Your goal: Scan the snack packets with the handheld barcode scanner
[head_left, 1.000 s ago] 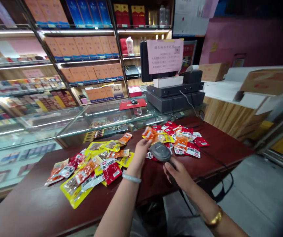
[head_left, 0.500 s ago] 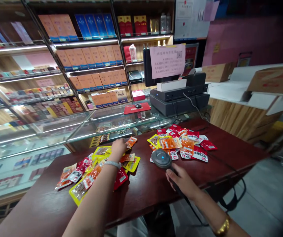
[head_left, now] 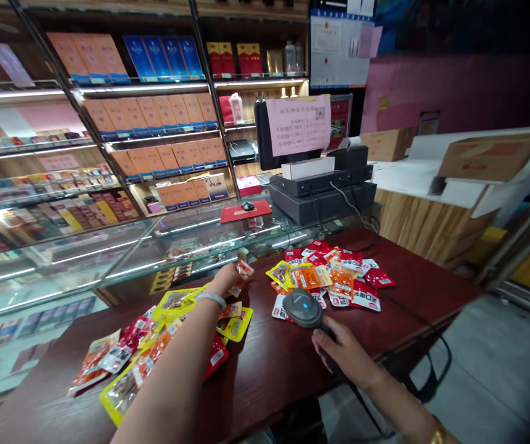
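My right hand (head_left: 341,345) is wrapped round the handle of a black barcode scanner (head_left: 302,307), whose round head carries a small blue light. Above the far side of the left pile, my left hand (head_left: 226,279) is closed on a small orange snack packet (head_left: 245,269); its fingertips are partly hidden. Under and beside my left arm lies a loose pile of yellow, red and orange snack packets (head_left: 129,345). A second pile of snack packets (head_left: 341,280) lies beyond the scanner, whose head partly covers its near edge.
The dark red table (head_left: 265,370) meets a glass display counter (head_left: 126,259) at the back. On the counter stand a cash register (head_left: 323,200) and a red mat (head_left: 246,211) with a mouse. Cardboard boxes (head_left: 491,154) are at right. A black cable trails off the table's right side.
The view has shifted, so most things sit further left. My left hand has lifted the orange packet slightly from the pile. My right hand still holds the scanner.
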A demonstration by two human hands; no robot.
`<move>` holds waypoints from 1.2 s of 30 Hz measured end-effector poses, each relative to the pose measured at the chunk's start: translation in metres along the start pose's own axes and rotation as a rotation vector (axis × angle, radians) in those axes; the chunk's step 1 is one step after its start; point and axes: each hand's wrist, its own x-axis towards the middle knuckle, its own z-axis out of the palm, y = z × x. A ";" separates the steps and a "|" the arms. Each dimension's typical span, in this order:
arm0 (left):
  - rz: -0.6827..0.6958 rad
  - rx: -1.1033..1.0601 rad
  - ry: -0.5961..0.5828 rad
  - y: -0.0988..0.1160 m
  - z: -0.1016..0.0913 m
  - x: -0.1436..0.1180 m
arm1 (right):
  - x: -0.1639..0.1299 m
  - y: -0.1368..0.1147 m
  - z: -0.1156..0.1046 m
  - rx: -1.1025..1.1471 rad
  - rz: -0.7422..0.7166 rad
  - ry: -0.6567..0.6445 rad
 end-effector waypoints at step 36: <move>-0.124 -1.425 -0.094 0.106 0.072 -0.103 | -0.008 0.001 -0.004 -0.077 -0.107 0.024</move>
